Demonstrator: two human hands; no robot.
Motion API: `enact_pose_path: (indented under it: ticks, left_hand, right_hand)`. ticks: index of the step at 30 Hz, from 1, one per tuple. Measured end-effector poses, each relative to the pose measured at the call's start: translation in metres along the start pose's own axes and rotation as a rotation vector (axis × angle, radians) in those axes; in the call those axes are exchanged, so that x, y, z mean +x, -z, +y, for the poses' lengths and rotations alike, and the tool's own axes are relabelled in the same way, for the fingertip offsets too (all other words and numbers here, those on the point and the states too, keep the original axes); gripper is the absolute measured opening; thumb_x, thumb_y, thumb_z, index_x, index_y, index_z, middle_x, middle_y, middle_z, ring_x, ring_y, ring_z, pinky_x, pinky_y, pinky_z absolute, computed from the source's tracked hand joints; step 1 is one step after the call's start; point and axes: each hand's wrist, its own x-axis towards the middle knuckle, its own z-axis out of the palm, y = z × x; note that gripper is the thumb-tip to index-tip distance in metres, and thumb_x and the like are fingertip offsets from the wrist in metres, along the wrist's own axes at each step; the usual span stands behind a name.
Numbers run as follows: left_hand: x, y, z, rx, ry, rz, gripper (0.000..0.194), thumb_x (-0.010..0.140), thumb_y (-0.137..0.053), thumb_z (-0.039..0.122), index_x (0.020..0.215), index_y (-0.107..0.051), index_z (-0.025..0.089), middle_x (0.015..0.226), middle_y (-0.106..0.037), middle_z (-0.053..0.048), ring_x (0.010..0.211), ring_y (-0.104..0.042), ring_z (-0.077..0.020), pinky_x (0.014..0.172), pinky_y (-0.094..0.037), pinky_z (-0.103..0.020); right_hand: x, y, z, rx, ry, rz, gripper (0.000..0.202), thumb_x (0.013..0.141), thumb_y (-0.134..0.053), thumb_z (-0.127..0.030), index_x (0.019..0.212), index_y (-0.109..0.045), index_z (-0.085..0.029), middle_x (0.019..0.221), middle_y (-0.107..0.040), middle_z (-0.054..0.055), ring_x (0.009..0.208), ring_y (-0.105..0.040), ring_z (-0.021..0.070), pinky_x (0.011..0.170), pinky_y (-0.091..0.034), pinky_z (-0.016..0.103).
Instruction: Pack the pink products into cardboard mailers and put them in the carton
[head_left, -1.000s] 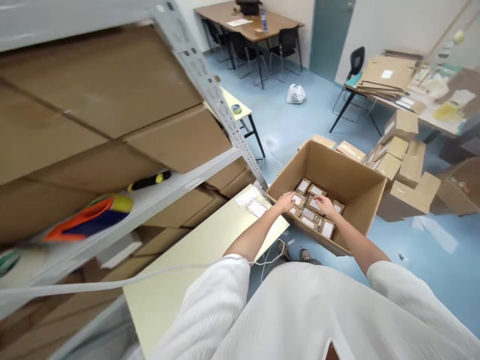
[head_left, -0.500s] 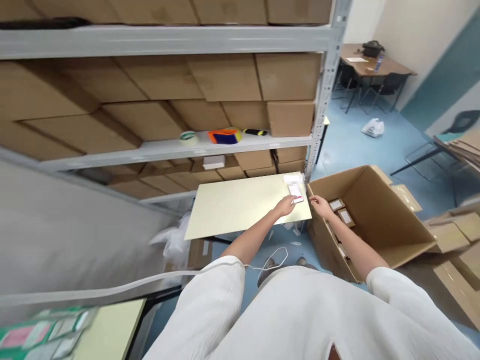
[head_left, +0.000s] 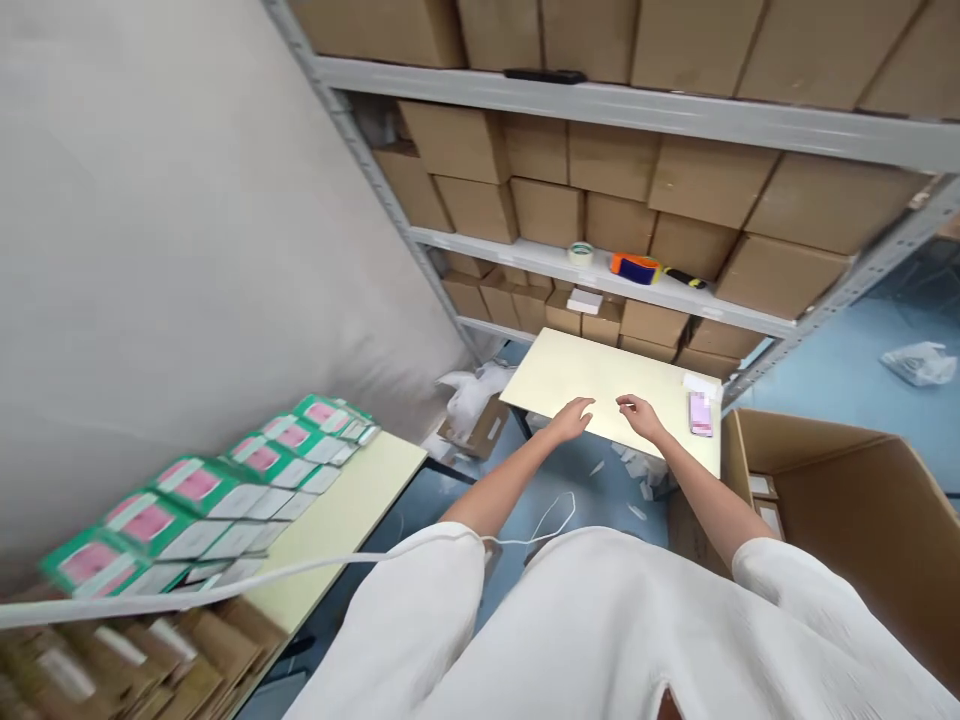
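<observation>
Pale-yellow rectangular tabletop: L hand nr its front edge, fingers spread; R hand likewise, curled, slightly parted.

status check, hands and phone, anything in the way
Left hand and right hand look empty, near the pale table. Phone on the table's right end, touched by neither. White cable across left sleeve, might snag.

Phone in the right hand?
No: the phone lies on the cream table by the shelving, apart from the right hand.
</observation>
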Motion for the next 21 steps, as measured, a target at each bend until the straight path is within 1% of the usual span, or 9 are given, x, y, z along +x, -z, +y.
enact_pose_path:
  ticks: [3, 5, 9, 12, 15, 18, 21]
  left_hand:
    - [-0.038, 0.035, -0.043, -0.007, 0.068, 0.074, 0.047, 0.102, -0.055, 0.02, 0.149, -0.062, 0.017, 0.156, -0.064, -0.014, 0.147, -0.059, -0.0257, 0.128, -0.045, -0.041]
    - [-0.066, 0.055, -0.07, -0.014, 0.112, 0.115, 0.048, 0.102, -0.054, 0.019, 0.15, -0.062, 0.016, 0.156, -0.063, -0.014, 0.148, -0.058, -0.0255, 0.129, -0.043, -0.041]
    - [-0.126, 0.086, -0.119, -0.034, 0.212, 0.214, 0.048, 0.101, -0.054, 0.019, 0.149, -0.063, 0.017, 0.154, -0.065, -0.014, 0.148, -0.058, -0.027, 0.129, -0.043, -0.044]
    - [-0.169, 0.101, -0.149, -0.067, 0.313, 0.315, 0.047, 0.101, -0.054, 0.02, 0.147, -0.064, 0.018, 0.152, -0.067, -0.014, 0.144, -0.061, -0.0281, 0.127, -0.046, -0.046]
    - [-0.209, 0.112, -0.174, -0.1, 0.438, 0.426, 0.046, 0.102, -0.056, 0.02, 0.147, -0.064, 0.019, 0.151, -0.067, -0.013, 0.144, -0.061, -0.0288, 0.126, -0.047, -0.046]
    - [-0.245, 0.121, -0.193, -0.117, 0.566, 0.511, 0.045, 0.101, -0.057, 0.019, 0.146, -0.065, 0.019, 0.15, -0.068, -0.014, 0.143, -0.062, -0.0288, 0.125, -0.047, -0.045]
    - [-0.276, 0.129, -0.206, -0.121, 0.692, 0.594, 0.046, 0.1, -0.057, 0.018, 0.144, -0.066, 0.02, 0.148, -0.069, -0.012, 0.141, -0.063, -0.0273, 0.124, -0.048, -0.044]
  right_hand:
    - [0.02, -0.06, -0.03, -0.004, 0.045, -0.07, 0.028, 0.089, -0.057, -0.029, 0.108, -0.077, -0.023, 0.117, -0.081, 0.008, 0.098, -0.074, 0.0218, 0.103, -0.059, 0.043]
    - [0.032, -0.1, -0.049, -0.007, 0.071, -0.145, 0.029, 0.09, -0.057, -0.029, 0.109, -0.077, -0.023, 0.118, -0.081, 0.008, 0.098, -0.075, 0.0221, 0.102, -0.059, 0.043]
    - [0.055, -0.175, -0.084, -0.017, 0.143, -0.334, 0.029, 0.089, -0.057, -0.03, 0.107, -0.077, -0.021, 0.116, -0.081, 0.009, 0.097, -0.075, 0.0225, 0.097, -0.06, 0.041]
    - [0.072, -0.228, -0.108, -0.04, 0.21, -0.458, 0.029, 0.088, -0.057, -0.031, 0.107, -0.077, -0.022, 0.113, -0.081, 0.007, 0.1, -0.075, 0.0226, 0.098, -0.06, 0.04]
    - [0.09, -0.28, -0.129, -0.065, 0.267, -0.586, 0.029, 0.088, -0.057, -0.031, 0.107, -0.078, -0.023, 0.112, -0.082, 0.007, 0.099, -0.075, 0.0229, 0.1, -0.059, 0.04]
    - [0.107, -0.332, -0.147, -0.083, 0.309, -0.71, 0.029, 0.087, -0.059, -0.031, 0.106, -0.079, -0.023, 0.111, -0.082, 0.006, 0.097, -0.075, 0.0233, 0.099, -0.059, 0.041]
    - [0.121, -0.381, -0.166, -0.087, 0.369, -0.838, 0.028, 0.087, -0.06, -0.032, 0.105, -0.079, -0.024, 0.109, -0.082, 0.007, 0.096, -0.074, 0.0238, 0.099, -0.059, 0.042]
